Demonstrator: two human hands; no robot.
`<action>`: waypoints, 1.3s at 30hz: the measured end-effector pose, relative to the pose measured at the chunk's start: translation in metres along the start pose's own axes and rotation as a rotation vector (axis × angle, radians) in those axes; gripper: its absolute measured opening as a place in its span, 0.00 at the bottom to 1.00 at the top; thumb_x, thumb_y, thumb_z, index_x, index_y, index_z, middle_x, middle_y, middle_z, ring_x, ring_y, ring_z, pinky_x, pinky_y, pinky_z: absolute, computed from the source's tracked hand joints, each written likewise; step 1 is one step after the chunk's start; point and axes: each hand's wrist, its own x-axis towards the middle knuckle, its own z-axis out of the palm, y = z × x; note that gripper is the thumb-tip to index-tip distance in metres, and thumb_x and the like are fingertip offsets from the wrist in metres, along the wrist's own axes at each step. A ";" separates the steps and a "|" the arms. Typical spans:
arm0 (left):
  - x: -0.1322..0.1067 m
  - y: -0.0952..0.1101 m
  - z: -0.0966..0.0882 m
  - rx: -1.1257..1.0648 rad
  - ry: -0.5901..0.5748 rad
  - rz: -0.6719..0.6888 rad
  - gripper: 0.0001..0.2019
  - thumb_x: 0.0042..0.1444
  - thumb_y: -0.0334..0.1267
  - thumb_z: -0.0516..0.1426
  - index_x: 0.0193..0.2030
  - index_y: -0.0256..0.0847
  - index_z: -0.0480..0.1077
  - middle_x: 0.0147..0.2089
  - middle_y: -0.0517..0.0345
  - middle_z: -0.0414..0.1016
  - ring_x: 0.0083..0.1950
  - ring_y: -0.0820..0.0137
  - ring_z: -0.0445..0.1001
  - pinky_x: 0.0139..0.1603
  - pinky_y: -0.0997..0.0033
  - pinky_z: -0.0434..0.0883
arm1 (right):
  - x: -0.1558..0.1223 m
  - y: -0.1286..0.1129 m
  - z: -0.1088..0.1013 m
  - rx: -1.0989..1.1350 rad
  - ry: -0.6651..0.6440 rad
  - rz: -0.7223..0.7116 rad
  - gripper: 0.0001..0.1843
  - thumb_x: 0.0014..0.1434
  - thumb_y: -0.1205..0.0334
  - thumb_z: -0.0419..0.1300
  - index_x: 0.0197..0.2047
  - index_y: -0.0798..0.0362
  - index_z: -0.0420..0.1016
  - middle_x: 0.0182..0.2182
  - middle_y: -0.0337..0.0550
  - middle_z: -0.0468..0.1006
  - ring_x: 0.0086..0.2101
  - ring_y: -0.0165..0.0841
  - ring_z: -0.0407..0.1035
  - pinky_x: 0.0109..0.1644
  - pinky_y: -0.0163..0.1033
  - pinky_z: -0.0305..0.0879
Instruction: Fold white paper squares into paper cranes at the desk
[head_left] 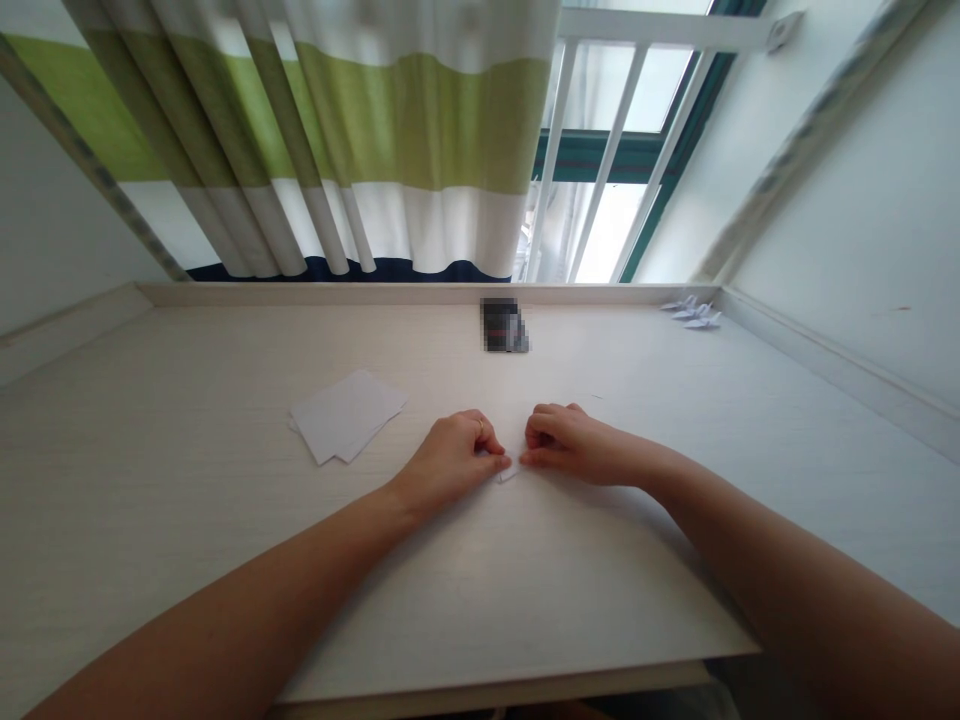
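Note:
A small folded piece of white paper [509,472] lies on the pale tabletop in front of me, partly covered by my fingers. My left hand [459,447], with a ring on one finger, pinches the paper's left side between thumb and fingers. From the other side, my right hand [568,443] has its fingers curled, with thumb and fingertip closed at the paper's right edge. How far the paper reaches under the fingers is hidden.
White paper sheets [349,415] lie stacked to the left. Several small folded paper shapes [694,312] sit in the far right corner. A dark pixelated object [504,325] stands near the back ledge [337,294]. Behind hang curtains [420,130] beside white window bars [607,160].

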 end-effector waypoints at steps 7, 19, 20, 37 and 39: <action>0.000 0.000 0.000 -0.001 0.006 -0.010 0.06 0.43 0.38 0.57 0.22 0.39 0.70 0.32 0.58 0.71 0.32 0.71 0.69 0.37 0.71 0.65 | 0.004 -0.005 0.009 -0.051 0.060 0.087 0.11 0.53 0.56 0.54 0.25 0.55 0.63 0.29 0.41 0.67 0.33 0.32 0.62 0.41 0.39 0.53; 0.000 -0.002 0.001 -0.016 0.016 -0.025 0.11 0.39 0.45 0.59 0.21 0.38 0.68 0.31 0.58 0.70 0.31 0.71 0.68 0.32 0.72 0.64 | 0.008 -0.007 0.009 -0.018 0.066 0.187 0.12 0.50 0.56 0.56 0.23 0.56 0.65 0.28 0.40 0.68 0.30 0.30 0.61 0.39 0.38 0.52; 0.001 -0.002 0.001 -0.011 0.022 -0.029 0.12 0.39 0.46 0.59 0.20 0.38 0.67 0.31 0.58 0.70 0.30 0.71 0.67 0.32 0.72 0.64 | 0.009 -0.007 0.009 -0.015 0.066 0.191 0.12 0.50 0.56 0.57 0.22 0.56 0.65 0.28 0.40 0.68 0.30 0.30 0.61 0.39 0.38 0.52; 0.003 0.002 0.003 0.020 0.047 -0.090 0.15 0.32 0.48 0.62 0.21 0.39 0.66 0.25 0.61 0.69 0.27 0.72 0.66 0.26 0.74 0.62 | 0.007 -0.006 0.010 -0.006 0.068 0.159 0.12 0.50 0.56 0.56 0.22 0.55 0.63 0.28 0.41 0.68 0.32 0.32 0.61 0.39 0.38 0.52; 0.003 0.002 0.003 0.028 0.044 -0.079 0.15 0.33 0.48 0.62 0.21 0.39 0.66 0.25 0.61 0.68 0.27 0.72 0.66 0.27 0.73 0.61 | 0.007 -0.006 0.010 -0.008 0.066 0.157 0.12 0.50 0.56 0.55 0.22 0.55 0.63 0.28 0.41 0.68 0.33 0.32 0.61 0.39 0.38 0.52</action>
